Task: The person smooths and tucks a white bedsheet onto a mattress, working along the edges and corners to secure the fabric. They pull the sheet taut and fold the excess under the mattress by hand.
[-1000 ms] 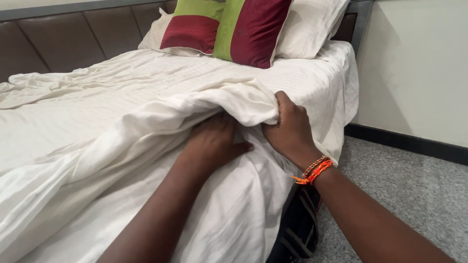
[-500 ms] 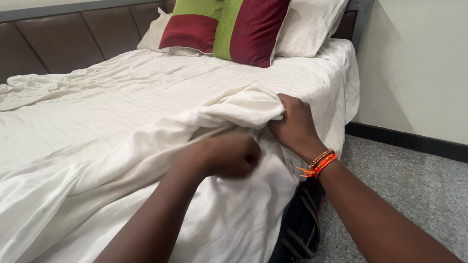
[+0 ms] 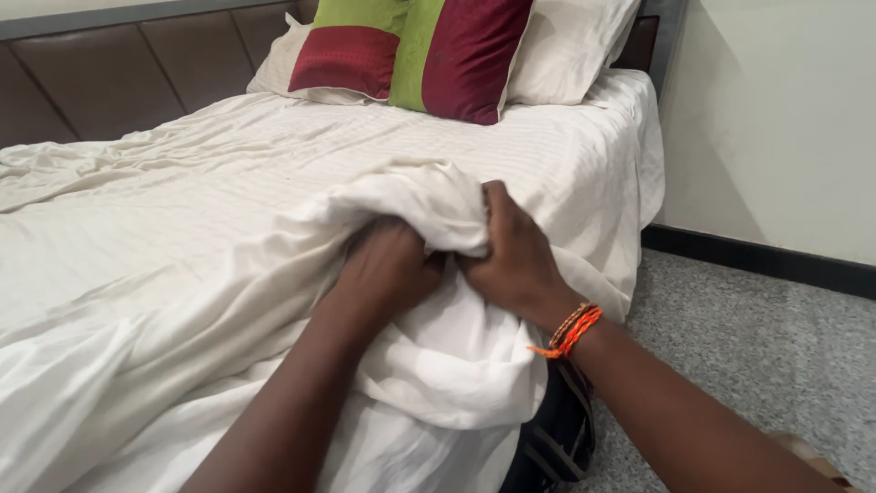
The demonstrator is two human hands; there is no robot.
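Both hands have closed in on each other since the earlier frames: left hand [image 3: 388, 265] was flat and spread on the cloth, then balled up, and now sits knuckle to knuckle against the right hand [image 3: 513, 260]. Bunched fold between them has risen into a taller hump

Grip state: left hand clenched, fingers curled into the white sheet [image 3: 429, 196]. Right hand grasping the same gathered fold from the right, thumb over the top of the bunch. Both closed on cloth, nothing released

Sheet location: loose layer draped over the near right side of the bed [image 3: 182, 183], the gathered part near the mattress edge, rest trailing down to the near left and hanging over the side. Dark striped fabric [image 3: 557, 438] shows just under the overhang. Orange thread bracelet [image 3: 570, 329] on the right wrist

Far end: two white pillows [image 3: 575, 46] against the brown headboard [image 3: 100, 82], with a red and green cushion [image 3: 420, 50] in front of them. Grey speckled floor [image 3: 757, 347] on the right, pale wall beyond

Step, as I judge it: gathering or regripping the sheet edge while making the bed. Next move likely calls for separating the hands along the edge while keeping both grips firm, so the fold pulls flat instead of slipping. Can't tell if a corner or a plain edge is held, it's buried in the bunch
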